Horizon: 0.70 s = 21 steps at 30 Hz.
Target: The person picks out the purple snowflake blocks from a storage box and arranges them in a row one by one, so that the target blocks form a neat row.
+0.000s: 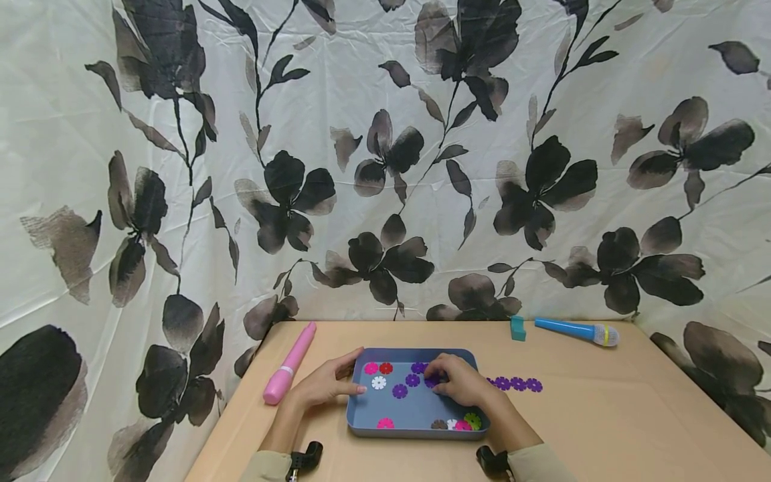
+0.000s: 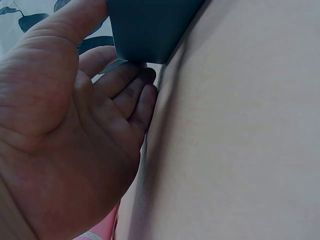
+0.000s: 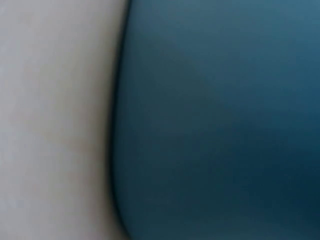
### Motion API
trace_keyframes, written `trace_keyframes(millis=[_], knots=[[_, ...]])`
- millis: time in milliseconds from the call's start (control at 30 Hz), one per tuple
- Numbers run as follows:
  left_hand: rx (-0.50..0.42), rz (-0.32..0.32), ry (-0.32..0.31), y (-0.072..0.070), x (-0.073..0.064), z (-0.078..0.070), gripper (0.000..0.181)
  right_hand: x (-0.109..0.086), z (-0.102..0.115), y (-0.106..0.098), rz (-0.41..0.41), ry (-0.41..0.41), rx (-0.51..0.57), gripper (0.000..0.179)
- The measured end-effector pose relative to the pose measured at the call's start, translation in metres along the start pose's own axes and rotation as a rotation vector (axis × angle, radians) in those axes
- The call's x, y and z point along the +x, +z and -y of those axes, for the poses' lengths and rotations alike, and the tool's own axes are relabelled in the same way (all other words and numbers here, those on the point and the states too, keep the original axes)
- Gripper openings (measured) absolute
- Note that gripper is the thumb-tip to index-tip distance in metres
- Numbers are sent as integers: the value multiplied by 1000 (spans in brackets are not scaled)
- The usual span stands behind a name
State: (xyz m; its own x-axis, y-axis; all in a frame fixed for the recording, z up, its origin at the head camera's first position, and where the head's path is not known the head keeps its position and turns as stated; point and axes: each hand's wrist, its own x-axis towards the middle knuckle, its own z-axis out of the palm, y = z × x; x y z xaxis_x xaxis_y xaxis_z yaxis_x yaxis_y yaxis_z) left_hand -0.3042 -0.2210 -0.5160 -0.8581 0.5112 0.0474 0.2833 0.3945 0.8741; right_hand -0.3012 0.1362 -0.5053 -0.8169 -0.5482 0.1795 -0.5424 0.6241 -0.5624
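Left grip [image 1: 325,383] clasping one tray [image 1: 415,410], right grip [image 1: 458,380] curled, its hold unclear, one red flower [image 1: 385,368], three pink flowers [image 1: 371,368]

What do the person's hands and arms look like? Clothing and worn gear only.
Left hand and right hand: bare, no gloves. Plain beige sleeves on both arms, ending short of the wrists. One small black camera per wrist, with a silvery bit beneath the left one. No markings readable.
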Motion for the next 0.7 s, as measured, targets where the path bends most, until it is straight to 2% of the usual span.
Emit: trace_keyframes(millis=[200,700], knots=[[-5,-1,7,0,1,1,97,-1,-2,0,0,-5,-24,15],[-5,0,3,0,0,0,97,-2,1,-1,2,28,34,17]])
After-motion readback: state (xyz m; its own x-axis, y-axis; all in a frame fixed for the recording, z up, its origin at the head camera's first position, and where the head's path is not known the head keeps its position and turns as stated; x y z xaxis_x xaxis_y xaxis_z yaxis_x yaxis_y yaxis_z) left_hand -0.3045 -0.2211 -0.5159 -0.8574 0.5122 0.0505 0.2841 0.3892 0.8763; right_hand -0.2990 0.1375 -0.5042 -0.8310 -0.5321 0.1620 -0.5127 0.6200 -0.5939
